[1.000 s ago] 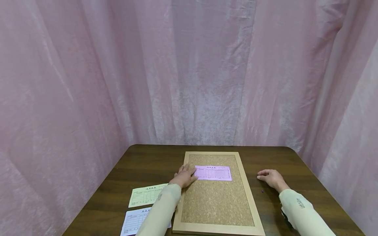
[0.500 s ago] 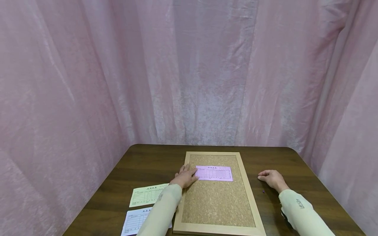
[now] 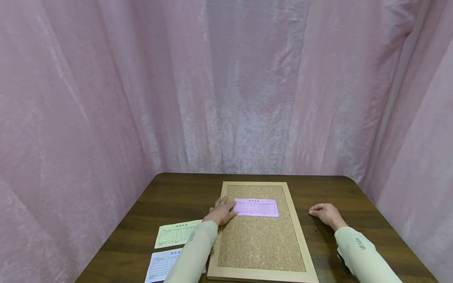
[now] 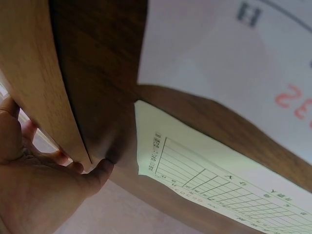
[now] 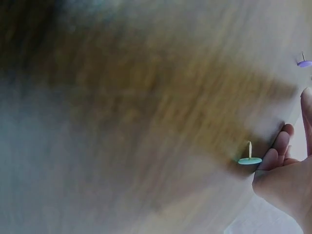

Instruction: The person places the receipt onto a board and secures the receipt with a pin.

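A framed cork board (image 3: 262,243) lies flat on the table, with a pink printed slip (image 3: 256,207) across its upper part. My left hand (image 3: 219,212) rests with spread fingers over the board's left frame, its fingertips at the slip's left edge. In the left wrist view one finger reaches past the wooden frame (image 4: 36,73) to the table. To the right of the board, my right hand (image 3: 326,215) rests low over the table, fingers loosely bent. Beside it in the right wrist view stand a green thumbtack (image 5: 250,161) and a purple thumbtack (image 5: 305,63), both point up.
On the dark wooden table (image 3: 180,192), a green slip (image 3: 177,234) and a white-blue slip (image 3: 162,265) lie left of the board, partly under my left forearm. A small purple speck (image 3: 315,229) lies near my right hand. Pink curtains (image 3: 247,98) hang around the table.
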Demonstrator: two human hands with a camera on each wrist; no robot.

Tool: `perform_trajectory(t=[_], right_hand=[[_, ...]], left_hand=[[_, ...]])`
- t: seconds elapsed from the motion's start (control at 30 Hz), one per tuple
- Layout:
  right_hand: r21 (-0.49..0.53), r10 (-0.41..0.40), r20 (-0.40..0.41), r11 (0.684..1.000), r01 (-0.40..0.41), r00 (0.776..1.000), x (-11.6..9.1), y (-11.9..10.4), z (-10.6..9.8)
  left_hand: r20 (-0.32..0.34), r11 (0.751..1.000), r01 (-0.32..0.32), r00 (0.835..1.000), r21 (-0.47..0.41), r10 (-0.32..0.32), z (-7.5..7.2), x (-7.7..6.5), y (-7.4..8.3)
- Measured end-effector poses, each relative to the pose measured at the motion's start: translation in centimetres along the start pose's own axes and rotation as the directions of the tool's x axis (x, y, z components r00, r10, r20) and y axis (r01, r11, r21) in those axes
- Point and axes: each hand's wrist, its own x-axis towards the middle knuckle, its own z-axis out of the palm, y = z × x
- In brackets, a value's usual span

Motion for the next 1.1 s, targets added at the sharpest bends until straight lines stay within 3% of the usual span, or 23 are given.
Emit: perform_trajectory(t=[0.37, 0.8, 1.1], right_hand=[[0.155, 0.044, 0.057, 0.986, -0.052, 0.997, -0.4, 0.5, -1.0], [0.217, 0.068, -0.001, 0.974, -0.066, 0.998, -0.2, -1.4, -1.3], [0.341, 0.127, -0.075, 0.935, -0.094, 0.989, -0.1, -1.6, -1.3]], left_hand=[[-0.002, 1.0, -0.017, 1.0, 0.012, 0.017, 0.2, 0.1, 0.2], [-0.008, 1.0, -0.015, 1.0, 0.011, 0.015, 0.1, 0.1, 0.0], [-0.012, 1.0, -0.026, 1.0, 0.007, 0.026, 0.2, 0.2, -0.2]])
